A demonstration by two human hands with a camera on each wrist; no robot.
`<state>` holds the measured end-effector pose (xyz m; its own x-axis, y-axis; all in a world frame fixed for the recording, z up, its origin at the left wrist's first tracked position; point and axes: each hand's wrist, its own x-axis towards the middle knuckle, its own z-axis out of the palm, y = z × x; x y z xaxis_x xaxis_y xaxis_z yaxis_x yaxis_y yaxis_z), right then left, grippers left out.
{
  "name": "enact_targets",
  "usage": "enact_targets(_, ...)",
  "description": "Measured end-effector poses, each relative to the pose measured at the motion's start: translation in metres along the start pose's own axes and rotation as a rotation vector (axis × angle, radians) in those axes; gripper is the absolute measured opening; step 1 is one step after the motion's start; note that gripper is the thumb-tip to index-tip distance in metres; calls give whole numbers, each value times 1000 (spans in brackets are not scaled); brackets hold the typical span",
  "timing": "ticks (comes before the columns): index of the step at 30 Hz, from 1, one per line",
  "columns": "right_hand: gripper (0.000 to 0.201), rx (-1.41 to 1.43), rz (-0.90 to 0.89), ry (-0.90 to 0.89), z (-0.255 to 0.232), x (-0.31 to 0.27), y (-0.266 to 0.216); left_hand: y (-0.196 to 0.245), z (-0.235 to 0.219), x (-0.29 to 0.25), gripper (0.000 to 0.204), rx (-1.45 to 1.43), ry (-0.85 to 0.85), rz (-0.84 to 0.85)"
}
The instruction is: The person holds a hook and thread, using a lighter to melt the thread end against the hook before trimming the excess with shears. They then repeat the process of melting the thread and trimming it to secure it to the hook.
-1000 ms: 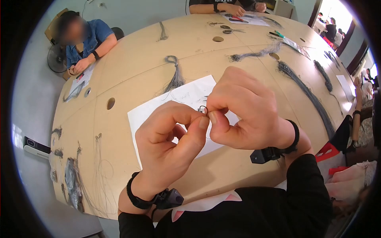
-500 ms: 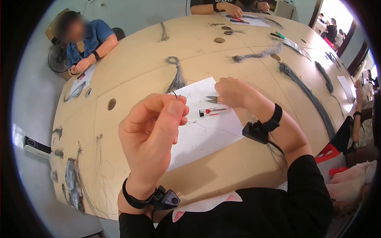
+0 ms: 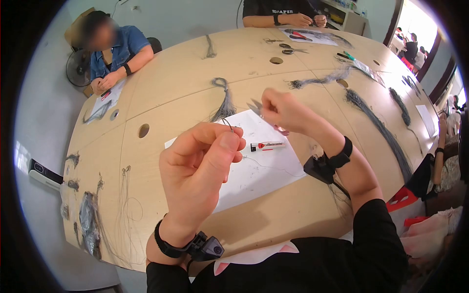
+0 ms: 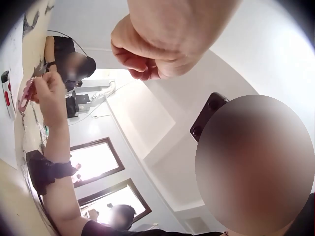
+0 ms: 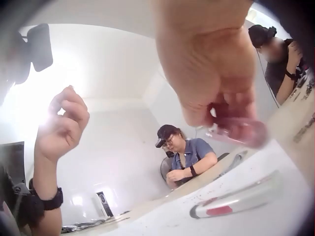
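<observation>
Between thumb and index finger my left hand (image 3: 198,168) pinches a small dark hook (image 3: 227,123), its curved end sticking up above the fingertips. A thin line (image 3: 273,167) trails over the white paper (image 3: 254,183) to the right of this hand. Farther forward, my right hand (image 3: 286,111) holds small thread snips (image 3: 255,105), blades pointing forward and left near the paper's far edge. Their pink handle (image 5: 241,132) shows under the curled fingers in the right wrist view. A slim tube (image 3: 267,146) with a dark end and red print lies on the paper.
Beyond the paper lies a looped bundle of grey line (image 3: 224,97); a longer bundle (image 3: 381,132) stretches along the right. Loose strands and a plastic bag (image 3: 90,224) lie on the left. Two people sit across the table, with scissors (image 3: 292,49) and pliers (image 3: 299,36) on the far side.
The hands were together at the hook; the right hand left it, reached the snips on the paper and now lifts them. The left hand keeps the hook. The head view has tilted slightly upward.
</observation>
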<state>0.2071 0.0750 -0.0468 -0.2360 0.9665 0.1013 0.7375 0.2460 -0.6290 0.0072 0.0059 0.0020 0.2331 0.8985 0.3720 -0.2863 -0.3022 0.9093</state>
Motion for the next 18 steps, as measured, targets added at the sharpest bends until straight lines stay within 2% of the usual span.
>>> enact_targets(2,14,359,-44,97,-9,-8,-21,-1,-1,0,10,-1,-6,8)
enact_targets(3,14,358,-46,92,-13,-13,-32,-3,0,0,10,-11,-13,33)
enact_targets(5,18,655,-163,198,-16,-24,-49,-3,0,0,10,-22,-18,56)
enact_targets(6,18,654,-161,196,-16,-28,-54,-2,0,0,10,-3,-4,40)
enact_targets(8,16,1083,-116,76,-16,-37,-61,-2,1,-1,10,16,10,22)
enact_targets(9,16,1085,-116,77,-18,-42,-65,-2,1,-1,11,20,11,19)
enact_targets(11,15,1273,-115,-46,-25,-53,-75,-2,1,-1,11,26,11,17)
enact_targets(13,14,1282,-94,3,-21,-62,-82,-2,0,-1,11,29,15,24)
enact_targets(15,14,847,-297,319,-9,-65,-81,-3,0,-1,11,26,7,34)
enact_targets(16,20,726,-534,420,1,-61,-76,-4,0,-1,11,24,-1,42)
enact_targets(17,20,725,-534,420,-1,-62,-76,-3,0,-1,11,23,-1,42)
enact_targets(18,24,484,-574,420,-5,-64,-79,-2,-1,-2,12,-23,-23,24)
